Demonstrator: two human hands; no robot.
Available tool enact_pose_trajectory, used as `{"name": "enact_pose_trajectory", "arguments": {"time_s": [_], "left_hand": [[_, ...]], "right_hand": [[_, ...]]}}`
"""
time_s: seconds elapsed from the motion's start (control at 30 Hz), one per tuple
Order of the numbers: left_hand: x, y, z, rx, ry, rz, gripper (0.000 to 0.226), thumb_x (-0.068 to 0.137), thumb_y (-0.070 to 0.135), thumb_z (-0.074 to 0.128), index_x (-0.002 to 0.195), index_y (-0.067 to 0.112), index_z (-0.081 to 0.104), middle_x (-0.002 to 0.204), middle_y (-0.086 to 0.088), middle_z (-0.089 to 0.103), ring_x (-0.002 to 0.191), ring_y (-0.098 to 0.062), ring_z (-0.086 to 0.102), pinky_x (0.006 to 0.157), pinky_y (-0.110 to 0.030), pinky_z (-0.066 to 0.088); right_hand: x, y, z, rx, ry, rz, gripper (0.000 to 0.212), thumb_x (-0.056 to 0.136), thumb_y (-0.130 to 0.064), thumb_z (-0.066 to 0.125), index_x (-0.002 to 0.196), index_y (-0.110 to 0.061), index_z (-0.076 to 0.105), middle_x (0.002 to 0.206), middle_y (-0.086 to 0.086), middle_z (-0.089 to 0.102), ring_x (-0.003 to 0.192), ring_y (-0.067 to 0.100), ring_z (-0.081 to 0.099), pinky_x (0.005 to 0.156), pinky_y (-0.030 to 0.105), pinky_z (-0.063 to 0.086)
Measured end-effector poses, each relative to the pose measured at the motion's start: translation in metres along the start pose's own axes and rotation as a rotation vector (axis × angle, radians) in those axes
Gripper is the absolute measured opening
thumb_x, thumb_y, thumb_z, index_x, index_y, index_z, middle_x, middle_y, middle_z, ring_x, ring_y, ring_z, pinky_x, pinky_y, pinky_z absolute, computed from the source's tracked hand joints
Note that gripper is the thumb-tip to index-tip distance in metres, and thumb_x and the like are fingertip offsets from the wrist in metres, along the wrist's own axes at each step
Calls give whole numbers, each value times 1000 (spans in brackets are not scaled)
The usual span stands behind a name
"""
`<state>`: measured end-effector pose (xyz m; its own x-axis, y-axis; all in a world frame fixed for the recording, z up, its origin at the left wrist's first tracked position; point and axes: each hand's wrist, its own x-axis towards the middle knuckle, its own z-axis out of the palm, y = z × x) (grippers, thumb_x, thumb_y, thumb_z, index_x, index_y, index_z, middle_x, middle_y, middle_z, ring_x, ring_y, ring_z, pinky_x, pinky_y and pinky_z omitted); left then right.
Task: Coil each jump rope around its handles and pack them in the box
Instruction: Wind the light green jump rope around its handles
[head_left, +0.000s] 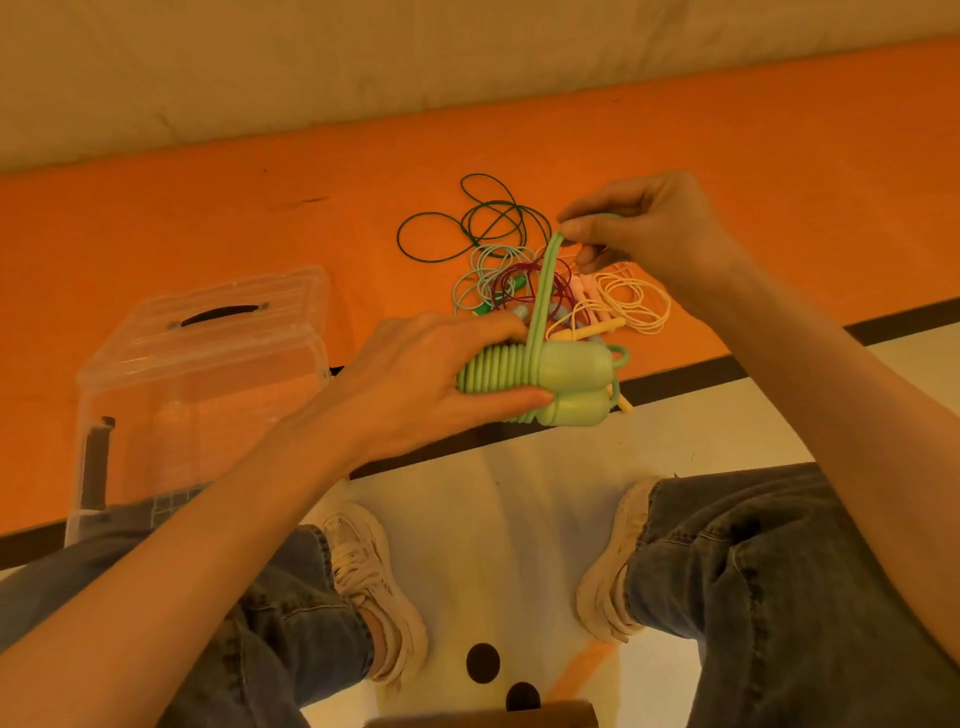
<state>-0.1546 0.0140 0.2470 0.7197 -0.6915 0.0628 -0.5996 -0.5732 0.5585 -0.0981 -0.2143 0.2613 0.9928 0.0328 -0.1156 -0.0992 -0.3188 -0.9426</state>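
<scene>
While the green one is nearly done, plenty's left:
Green rope (540, 291): mostly coiled round its paired handles (571, 379), above the table edge.
Left hand (441, 384): gripping the coiled bundle.
Right hand (644, 228): pinching the last loop, pulled taut upward.
Pile (519, 280): several tangled ropes on the orange table (156, 234), uncoiled.
Box (202, 364): clear, left side, looks like no ropes inside yet.

Premises appear to be a gym or play area: orange padded mat (208, 218) with black edging, pale floor (519, 493) bearing printed marks, plain wall (311, 62) behind.
</scene>
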Motion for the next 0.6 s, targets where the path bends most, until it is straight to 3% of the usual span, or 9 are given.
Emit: {"name": "enact_pose_trajectory", "arguments": {"time_s": [0.13, 0.23, 0.37, 0.47, 0.6], "left_hand": [[-2, 12, 12, 66, -84, 39, 47, 89, 67, 28, 99, 29, 53, 74, 18, 47, 62, -6, 44, 54, -31, 37], [-4, 16, 21, 86, -129, 68, 29, 92, 62, 21, 94, 39, 37, 82, 17, 46, 70, -9, 48, 57, -30, 36], [-6, 14, 20, 8, -87, 52, 37, 94, 57, 24, 104, 33, 50, 79, 20, 40, 68, -5, 40, 57, -31, 39], [-5, 13, 15, -22, -32, 56, 31, 93, 57, 29, 90, 35, 51, 69, 16, 47, 61, -7, 44, 53, -31, 38], [-3, 9, 7, -72, 103, 16, 43, 89, 60, 40, 95, 24, 63, 66, 8, 55, 55, -7, 48, 51, -31, 37]], "right_hand": [[-1, -7, 8, 23, 4, -82, 15, 83, -1, 68, 95, -9, 70, 59, -5, 69, 51, 8, 63, 57, 19, 54], [-1, -10, 15, -2, -24, -106, 13, 82, -2, 70, 92, -11, 70, 59, -6, 69, 52, 7, 63, 57, 18, 53], [0, -11, 16, -4, -33, -104, 14, 82, -3, 69, 93, -11, 70, 59, -7, 69, 52, 7, 63, 57, 17, 53], [1, -8, 15, -18, -50, -75, 12, 82, -3, 70, 92, -9, 72, 63, 0, 70, 53, 9, 64, 58, 19, 55], [2, 0, 10, -51, -24, 5, 10, 81, -4, 71, 89, -9, 72, 63, 7, 69, 52, 11, 64, 57, 20, 55]]}}
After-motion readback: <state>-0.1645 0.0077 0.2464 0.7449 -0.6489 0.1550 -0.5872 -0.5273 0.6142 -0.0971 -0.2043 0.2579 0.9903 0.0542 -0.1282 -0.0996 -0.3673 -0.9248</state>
